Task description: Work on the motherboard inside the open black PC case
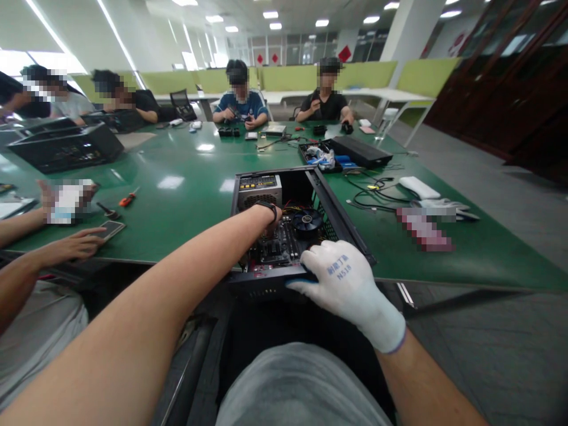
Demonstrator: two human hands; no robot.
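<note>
An open black computer case (339,219) lies in front of me, its near end at the table's edge. Inside are a power supply (260,188), a motherboard (271,251) and a round cooling fan (307,220). My bare left hand (277,216), with a dark band at the wrist, reaches into the case near the power supply and the coloured wires. Its fingers are hidden, so what they touch cannot be told. My right hand (339,272), in a white glove, grips the case's near edge, thumb outside and fingers over the rim.
To the left, a co-worker's hands are by a phone (110,231) and a blurred white item; an orange-handled screwdriver (128,199) lies beyond. Black cables (370,192), a white glove (448,208) and a red packet (423,231) are right. More people sit across the green table (186,204).
</note>
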